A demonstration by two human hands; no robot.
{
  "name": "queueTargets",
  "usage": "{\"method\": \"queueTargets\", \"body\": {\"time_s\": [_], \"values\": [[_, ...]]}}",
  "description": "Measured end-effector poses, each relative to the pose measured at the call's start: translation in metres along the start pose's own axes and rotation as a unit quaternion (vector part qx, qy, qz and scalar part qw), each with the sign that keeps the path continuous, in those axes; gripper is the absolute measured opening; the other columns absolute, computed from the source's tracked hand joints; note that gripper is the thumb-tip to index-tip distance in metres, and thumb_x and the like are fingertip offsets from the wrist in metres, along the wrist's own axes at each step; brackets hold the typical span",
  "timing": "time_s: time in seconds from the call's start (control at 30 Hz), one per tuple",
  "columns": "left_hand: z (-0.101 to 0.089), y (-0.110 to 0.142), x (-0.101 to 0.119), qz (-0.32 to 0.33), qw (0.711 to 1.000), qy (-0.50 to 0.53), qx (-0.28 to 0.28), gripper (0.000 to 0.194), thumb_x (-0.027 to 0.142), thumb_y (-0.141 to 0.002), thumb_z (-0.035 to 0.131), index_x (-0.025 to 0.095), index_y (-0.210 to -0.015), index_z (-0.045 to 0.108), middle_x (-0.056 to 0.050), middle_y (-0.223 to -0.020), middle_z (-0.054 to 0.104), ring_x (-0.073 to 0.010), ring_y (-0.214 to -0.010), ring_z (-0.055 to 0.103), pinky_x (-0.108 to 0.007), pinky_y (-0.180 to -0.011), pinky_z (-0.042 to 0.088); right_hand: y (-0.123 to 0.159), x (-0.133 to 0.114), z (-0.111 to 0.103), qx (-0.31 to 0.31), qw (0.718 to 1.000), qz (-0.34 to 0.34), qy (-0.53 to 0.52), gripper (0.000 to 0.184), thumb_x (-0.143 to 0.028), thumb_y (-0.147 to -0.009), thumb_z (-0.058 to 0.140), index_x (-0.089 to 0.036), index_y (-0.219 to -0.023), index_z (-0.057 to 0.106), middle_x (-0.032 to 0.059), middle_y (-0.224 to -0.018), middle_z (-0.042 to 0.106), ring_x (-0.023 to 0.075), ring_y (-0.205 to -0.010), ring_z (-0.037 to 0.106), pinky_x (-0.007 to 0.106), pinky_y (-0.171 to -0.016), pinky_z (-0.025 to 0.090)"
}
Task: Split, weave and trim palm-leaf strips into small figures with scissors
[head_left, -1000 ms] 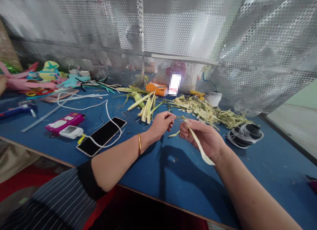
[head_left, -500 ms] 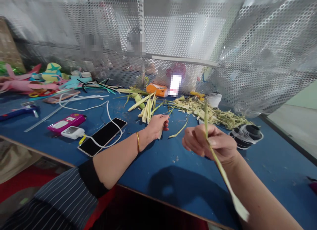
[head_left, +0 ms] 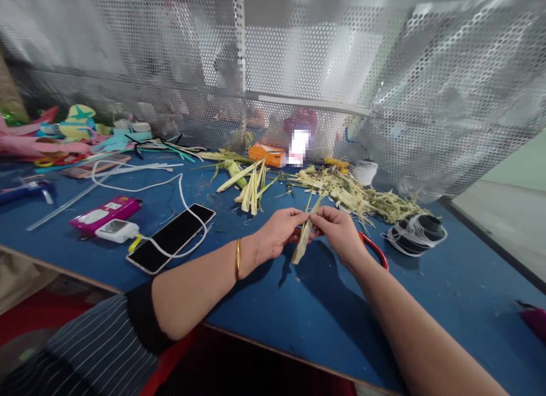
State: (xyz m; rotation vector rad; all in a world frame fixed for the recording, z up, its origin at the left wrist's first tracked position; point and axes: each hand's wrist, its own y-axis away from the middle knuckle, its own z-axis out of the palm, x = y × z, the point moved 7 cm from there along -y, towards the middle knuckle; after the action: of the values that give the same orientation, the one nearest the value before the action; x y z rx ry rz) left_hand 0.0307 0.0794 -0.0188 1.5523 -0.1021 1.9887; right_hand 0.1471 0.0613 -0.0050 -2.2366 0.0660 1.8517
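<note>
My left hand, with a gold bangle on its wrist, and my right hand meet above the blue table. Between their pinched fingertips is a pale green leaf strip, its broad end slanting down toward me and its thin end pointing away. Whether more than one strip is held I cannot tell, as fingers cover the middle. A red handle, looking like that of scissors, shows beside my right wrist. Beyond my left hand lies a bundle of leaf strips.
A heap of leaf shreds lies behind my right hand, near a black spool of white thread. At left are a phone, a white cable and a magenta device. A perforated metal screen bounds the table's back.
My right hand has moved left and away from me with its leaf strip, meeting my left hand. The red handle has come into view beside my right wrist.
</note>
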Motion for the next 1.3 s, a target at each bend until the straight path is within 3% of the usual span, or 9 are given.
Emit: {"method": "queueTargets", "body": {"time_s": [0.17, 0.3, 0.43, 0.57, 0.7, 0.9, 1.07, 1.17, 1.3], "values": [[0.001, 0.0, -0.001, -0.006, 1.0, -0.015, -0.017, 0.009, 0.014, -0.086, 0.06, 0.015, -0.079, 0.054, 0.0, -0.061, 0.06, -0.0091, -0.052, 0.058, -0.021, -0.053, 0.046, 0.001, -0.003, -0.002, 0.024, 1.0, 0.001, -0.007, 0.025, -0.035, -0.068, 0.069, -0.02, -0.057, 0.053, -0.0044, -0.053, 0.05, 0.0109, -0.052, 0.045, 0.025, -0.053, 0.036], [-0.001, -0.001, -0.001, -0.009, 1.0, -0.027, -0.009, 0.009, 0.007, -0.081, 0.061, 0.014, -0.078, 0.056, 0.002, -0.058, 0.057, -0.0053, -0.047, 0.05, -0.017, -0.047, 0.038, 0.002, -0.007, -0.001, 0.009, 0.996, 0.031, -0.085, 0.02, -0.034, -0.066, 0.071, -0.02, -0.061, 0.058, -0.004, -0.053, 0.052, 0.0101, -0.05, 0.044, 0.025, -0.053, 0.037], [-0.002, -0.001, 0.001, -0.005, 0.999, -0.035, -0.009, 0.007, 0.009, -0.077, 0.065, 0.014, -0.078, 0.06, 0.003, -0.059, 0.057, -0.005, -0.047, 0.048, -0.018, -0.045, 0.034, 0.001, -0.008, -0.007, 0.038, 0.994, 0.03, -0.098, 0.025, -0.034, -0.066, 0.072, -0.019, -0.055, 0.055, -0.0043, -0.049, 0.05, 0.0095, -0.048, 0.043, 0.025, -0.052, 0.035], [-0.001, 0.002, 0.005, 0.001, 0.998, -0.064, -0.017, 0.012, 0.018, -0.078, 0.066, 0.013, -0.067, 0.063, 0.004, -0.05, 0.051, -0.0036, -0.04, 0.036, -0.019, -0.039, 0.023, 0.0, -0.004, -0.009, 0.054, 0.992, 0.037, -0.104, 0.01, -0.026, -0.063, 0.069, -0.019, -0.062, 0.062, -0.0042, -0.053, 0.053, 0.0091, -0.048, 0.044, 0.025, -0.051, 0.035], [0.002, 0.006, 0.007, -0.006, 0.993, -0.114, -0.037, 0.029, 0.027, -0.078, 0.068, 0.016, -0.053, 0.06, 0.006, -0.036, 0.037, -0.0042, -0.034, 0.025, -0.022, -0.036, 0.012, 0.001, -0.004, -0.007, 0.033, 0.989, 0.06, -0.13, 0.01, -0.026, -0.062, 0.069, -0.018, -0.067, 0.065, -0.004, -0.053, 0.054, 0.0093, -0.047, 0.045, 0.026, -0.05, 0.037], [-0.001, 0.005, 0.008, -0.01, 0.989, -0.141, -0.039, 0.03, 0.026, -0.076, 0.07, 0.016, -0.049, 0.059, 0.004, -0.037, 0.04, -0.0043, -0.034, 0.026, -0.023, -0.038, 0.011, 0.001, 0.0, -0.003, -0.046, 0.96, 0.135, -0.242, 0.027, -0.038, -0.062, 0.079, -0.019, -0.074, 0.064, -0.0061, -0.054, 0.05, 0.0084, -0.047, 0.045, 0.026, -0.054, 0.045], [-0.002, 0.001, 0.006, -0.002, 0.982, -0.17, -0.076, 0.02, 0.035, -0.074, 0.071, 0.017, -0.066, 0.069, 0.005, -0.045, 0.044, -0.0039, -0.035, 0.022, -0.024, -0.04, 0.007, -0.004, -0.002, -0.014, 0.008, 0.97, 0.084, -0.229, 0.035, -0.045, -0.059, 0.083, -0.019, -0.066, 0.06, -0.0063, -0.051, 0.05, 0.0075, -0.045, 0.044, 0.024, -0.05, 0.042], [0.001, 0.002, 0.01, 0.041, 0.974, -0.203, -0.096, 0.029, 0.046, -0.075, 0.069, 0.018, -0.066, 0.069, 0.007, -0.04, 0.035, -0.0058, -0.036, 0.018, -0.026, -0.041, 0.006, -0.005, -0.008, -0.025, 0.067, 0.984, 0.023, -0.162, 0.037, -0.048, -0.06, 0.081, -0.019, -0.059, 0.057, -0.0055, -0.047, 0.049, 0.008, -0.043, 0.042, 0.024, -0.045, 0.036], [0.006, 0.008, 0.02, 0.101, 0.958, -0.257, -0.076, 0.03, 0.042, -0.074, 0.07, 0.018, -0.057, 0.064, 0.005, -0.042, 0.04, -0.0063, -0.04, 0.024, -0.025, -0.042, 0.014, -0.004, -0.007, -0.018, 0.043, 0.991, 0.037, -0.12, 0.037, -0.048, -0.061, 0.079, -0.019, -0.055, 0.056, -0.0043, -0.044, 0.05, 0.0091, -0.041, 0.043, 0.025, -0.044, 0.033]]}}
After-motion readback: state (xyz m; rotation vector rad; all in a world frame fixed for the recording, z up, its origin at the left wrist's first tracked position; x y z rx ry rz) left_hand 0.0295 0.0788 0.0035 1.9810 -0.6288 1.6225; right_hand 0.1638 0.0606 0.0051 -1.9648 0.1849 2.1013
